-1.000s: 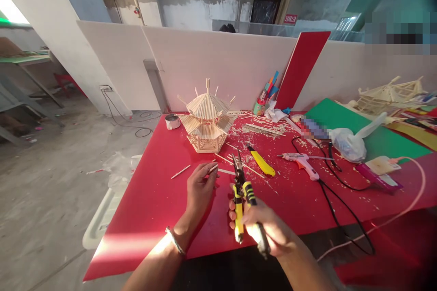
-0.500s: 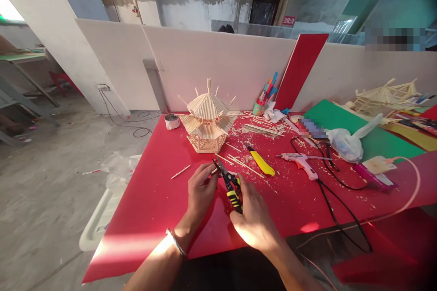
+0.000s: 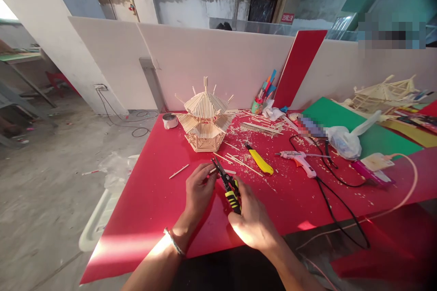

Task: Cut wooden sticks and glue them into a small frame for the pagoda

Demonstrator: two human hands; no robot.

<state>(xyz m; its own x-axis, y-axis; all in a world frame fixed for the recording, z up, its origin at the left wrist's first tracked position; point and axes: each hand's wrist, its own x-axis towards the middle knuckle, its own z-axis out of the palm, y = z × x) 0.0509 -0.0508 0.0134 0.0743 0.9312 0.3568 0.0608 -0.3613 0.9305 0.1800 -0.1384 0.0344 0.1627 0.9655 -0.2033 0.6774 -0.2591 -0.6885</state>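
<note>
My left hand (image 3: 198,191) pinches a thin wooden stick (image 3: 214,170) just above the red table (image 3: 150,200). My right hand (image 3: 251,218) is closed round the yellow-and-black handles of a pair of cutting pliers (image 3: 227,184). The pliers' dark jaws point up and left and reach the stick beside my left fingertips. A two-tiered pavilion model (image 3: 205,118) made of wooden sticks stands further back on the table.
A yellow utility knife (image 3: 260,161), a white glue gun (image 3: 300,161) with a black cord, loose sticks (image 3: 262,128) and wood chips lie right of the model. A small tape roll (image 3: 170,120), a pen cup (image 3: 259,104), a plastic bag (image 3: 344,141) and a green sheet (image 3: 372,138) stand behind.
My right hand brought the pliers down and leftward from an upright hold until the jaws met the stick in my left fingers. My left hand stayed in place.
</note>
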